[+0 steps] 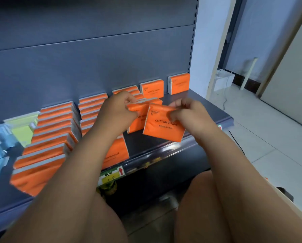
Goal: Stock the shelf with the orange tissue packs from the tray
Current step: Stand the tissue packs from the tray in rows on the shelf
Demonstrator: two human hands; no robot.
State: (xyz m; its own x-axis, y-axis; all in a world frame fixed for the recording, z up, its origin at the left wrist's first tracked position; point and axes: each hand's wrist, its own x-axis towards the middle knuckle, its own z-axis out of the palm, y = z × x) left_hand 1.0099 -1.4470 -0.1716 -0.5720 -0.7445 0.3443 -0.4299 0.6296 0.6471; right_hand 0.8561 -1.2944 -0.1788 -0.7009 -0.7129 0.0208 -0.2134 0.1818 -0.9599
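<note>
Right hand (183,109) pinches a tissue pack (162,128) at centre frame — left hand (118,109) grips a second pack (138,121). Probably light, soft, slippery; hold the edges.

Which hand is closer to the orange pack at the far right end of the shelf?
Right. The right hand sits just in front of that pack; the left hand is farther off to its left.

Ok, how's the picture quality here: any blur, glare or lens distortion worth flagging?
Head view: the stacked packs at far left smear with blur, while the pack in the right hand is readable; head view, the back panel seams bow from the wide lens, and glare sits on the shelf rail.
</note>
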